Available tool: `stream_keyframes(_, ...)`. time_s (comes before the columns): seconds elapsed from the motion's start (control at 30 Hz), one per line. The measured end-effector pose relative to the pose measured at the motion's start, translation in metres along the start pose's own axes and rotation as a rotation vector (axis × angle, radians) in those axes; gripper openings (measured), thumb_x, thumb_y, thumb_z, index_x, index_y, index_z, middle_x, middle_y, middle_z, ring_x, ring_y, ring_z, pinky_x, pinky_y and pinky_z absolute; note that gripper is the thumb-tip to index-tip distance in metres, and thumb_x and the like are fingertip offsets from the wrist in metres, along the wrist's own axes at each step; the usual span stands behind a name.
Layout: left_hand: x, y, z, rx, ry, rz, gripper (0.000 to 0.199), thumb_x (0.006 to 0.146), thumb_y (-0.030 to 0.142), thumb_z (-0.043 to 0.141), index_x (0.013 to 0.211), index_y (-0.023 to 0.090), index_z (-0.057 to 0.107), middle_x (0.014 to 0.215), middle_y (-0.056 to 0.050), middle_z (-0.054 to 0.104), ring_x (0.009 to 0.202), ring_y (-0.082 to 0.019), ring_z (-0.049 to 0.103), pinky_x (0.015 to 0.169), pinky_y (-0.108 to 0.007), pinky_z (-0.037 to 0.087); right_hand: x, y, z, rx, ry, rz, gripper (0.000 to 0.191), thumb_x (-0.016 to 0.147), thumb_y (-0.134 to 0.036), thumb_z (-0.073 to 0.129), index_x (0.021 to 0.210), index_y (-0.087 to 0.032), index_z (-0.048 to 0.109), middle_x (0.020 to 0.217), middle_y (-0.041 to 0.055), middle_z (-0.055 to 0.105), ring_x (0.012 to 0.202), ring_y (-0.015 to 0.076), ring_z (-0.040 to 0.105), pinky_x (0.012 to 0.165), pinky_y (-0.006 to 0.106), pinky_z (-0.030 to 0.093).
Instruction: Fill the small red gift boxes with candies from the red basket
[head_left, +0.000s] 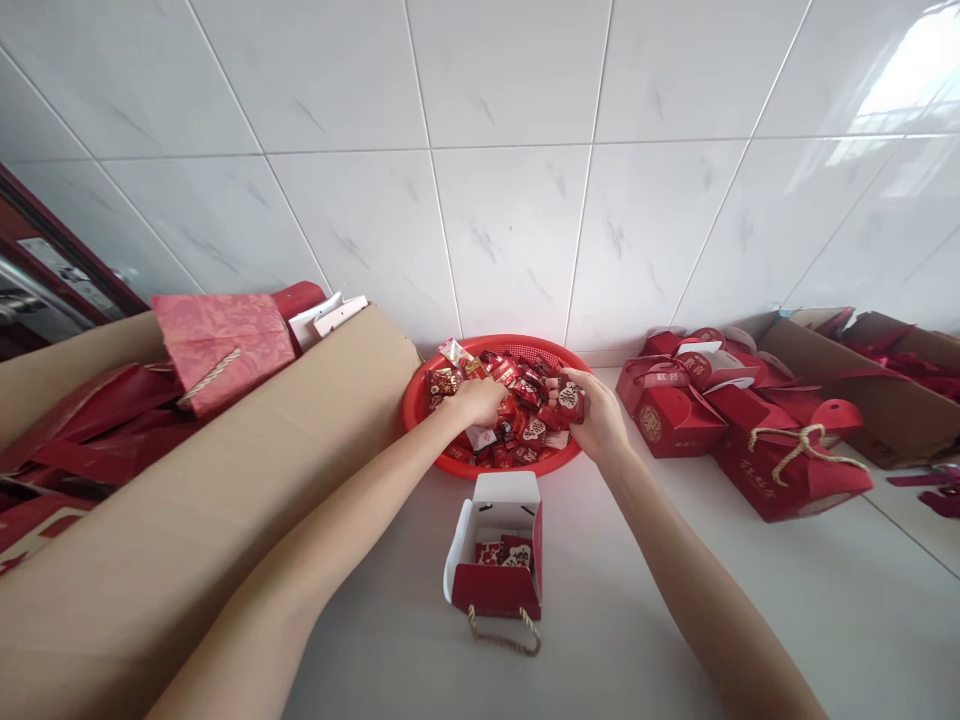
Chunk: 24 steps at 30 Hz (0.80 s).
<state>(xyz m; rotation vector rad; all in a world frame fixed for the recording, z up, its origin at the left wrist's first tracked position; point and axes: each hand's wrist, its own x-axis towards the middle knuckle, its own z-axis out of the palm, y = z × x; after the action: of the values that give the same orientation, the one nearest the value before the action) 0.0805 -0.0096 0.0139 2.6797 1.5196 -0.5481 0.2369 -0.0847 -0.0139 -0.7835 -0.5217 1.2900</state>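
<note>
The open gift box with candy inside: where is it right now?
In the head view, the open gift box stands at lower centre on the white surface, just in front of the red basket, between the two forearms.

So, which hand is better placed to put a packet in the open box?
Probably the right hand: it holds a red packet, while the left hand reaches into the basket.

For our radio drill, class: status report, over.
Left hand in basket, on candy. Right hand gripping packet. Open box nearer, packets inside. Nothing seen blocking.
</note>
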Motion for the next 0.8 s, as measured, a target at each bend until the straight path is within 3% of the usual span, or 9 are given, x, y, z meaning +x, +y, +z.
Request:
stream_keyframes(0.2, -0.001, 0.0, -0.002, -0.03, -0.046, -0.025, 0.044, 0.074, 0.015, 0.071, 0.117, 0.019, 0.064, 0.122, -0.015, 0.069, 0.109, -0.031, 0.068, 0.083, -0.031, 0.055, 0.002, 0.002, -0.002, -0.014, 0.008, -0.024, 0.02, 0.062, -0.028, 0.079, 0.076, -0.02, 0.067, 0.071, 0.0027, 0.071, 0.058, 0.0158, 0.061, 0.053, 0.028, 0.051)
stream_keyframes(0.37, 0.0, 0.01, 0.001, -0.008, 0.042, -0.037, 0.041, 0.075, 0.012, 0.069, 0.116, 0.013, 0.066, 0.134, -0.022, 0.059, 0.119, -0.034, 0.062, 0.09, -0.034, 0.054, 0.001, 0.002, -0.002, -0.002, 0.009, -0.028, 0.021, 0.061, -0.027, 0.08, 0.076, -0.018, 0.068, 0.07, 0.0039, 0.072, 0.058, 0.0152, 0.061, 0.053, 0.027, 0.051)
stream_keyframes(0.47, 0.002, 0.007, 0.004, -0.041, -0.009, 0.018, 0.046, 0.074, 0.01, 0.069, 0.12, 0.012, 0.066, 0.125, -0.02, 0.066, 0.113, -0.033, 0.066, 0.086, -0.033, 0.055, 0.001, 0.002, -0.001, 0.009, 0.004, -0.03, 0.021, 0.061, -0.026, 0.08, 0.076, -0.018, 0.067, 0.07, 0.0035, 0.072, 0.059, 0.0148, 0.061, 0.052, 0.026, 0.051)
stream_keyframes(0.63, 0.001, -0.01, 0.011, -0.194, -0.128, 0.107, 0.055, 0.07, 0.014, 0.07, 0.123, 0.029, 0.069, 0.112, -0.002, 0.075, 0.1, -0.022, 0.07, 0.075, -0.022, 0.054, 0.002, 0.002, -0.001, 0.003, 0.006, -0.036, 0.022, 0.06, -0.026, 0.08, 0.075, -0.018, 0.066, 0.069, 0.0037, 0.072, 0.057, 0.0147, 0.06, 0.053, 0.027, 0.051)
stream_keyframes(0.8, -0.006, -0.015, 0.01, -0.321, -0.265, 0.181, 0.036, 0.066, 0.01, 0.065, 0.097, 0.022, 0.079, 0.092, -0.002, 0.078, 0.084, -0.021, 0.071, 0.061, -0.021, 0.049, 0.003, 0.003, -0.001, -0.001, 0.002, -0.05, 0.023, 0.059, -0.028, 0.081, 0.075, -0.019, 0.066, 0.07, 0.0037, 0.072, 0.057, 0.0156, 0.06, 0.049, 0.027, 0.049)
